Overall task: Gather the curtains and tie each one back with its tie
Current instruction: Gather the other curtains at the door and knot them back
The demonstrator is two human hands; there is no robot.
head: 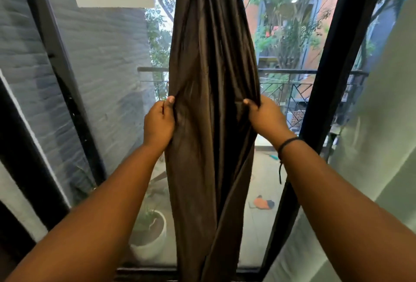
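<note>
One dark curtain (209, 101) hangs lengthwise top to bottom, its side edges pinched by the left hand (158, 121) and right hand (265, 117).

A dark brown, satiny curtain (211, 101) hangs gathered into a narrow column of vertical folds, running from twelve o'clock down to six; its edges bunch outward at nine and three o'clock.

Both hands, left hand (158, 121) and right hand (264, 116), grip the dark curtain (209, 56) (bunched)
</note>
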